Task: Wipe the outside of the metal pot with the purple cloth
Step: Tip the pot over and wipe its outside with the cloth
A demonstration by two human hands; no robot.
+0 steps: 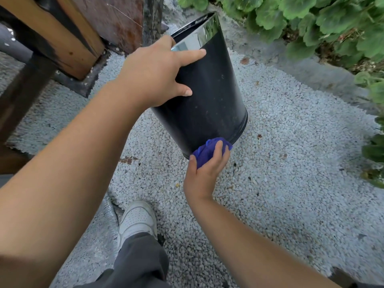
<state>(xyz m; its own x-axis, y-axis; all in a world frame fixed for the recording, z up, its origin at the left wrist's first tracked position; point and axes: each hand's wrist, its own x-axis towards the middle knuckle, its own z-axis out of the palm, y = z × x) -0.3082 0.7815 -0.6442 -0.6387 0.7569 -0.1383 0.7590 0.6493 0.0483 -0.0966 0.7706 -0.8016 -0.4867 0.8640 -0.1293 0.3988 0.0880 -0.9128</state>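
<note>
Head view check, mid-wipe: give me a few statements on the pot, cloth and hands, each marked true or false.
1. The right hand holds the purple cloth against the metal pot near its base. True.
2. The left hand hangs idle, away from the pot. False: it rests on the pot's upper side by the rim.
3. The pot stands on a wooden table. False: it sits on gravel.
4. Green plants grow beyond the pot. True.

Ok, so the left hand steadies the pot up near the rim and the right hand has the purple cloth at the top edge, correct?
Not quite. The head view shows the right hand pressing the purple cloth against the bottom edge of the pot, near the gravel, not the top. The left hand does steady it near the rim.
</note>
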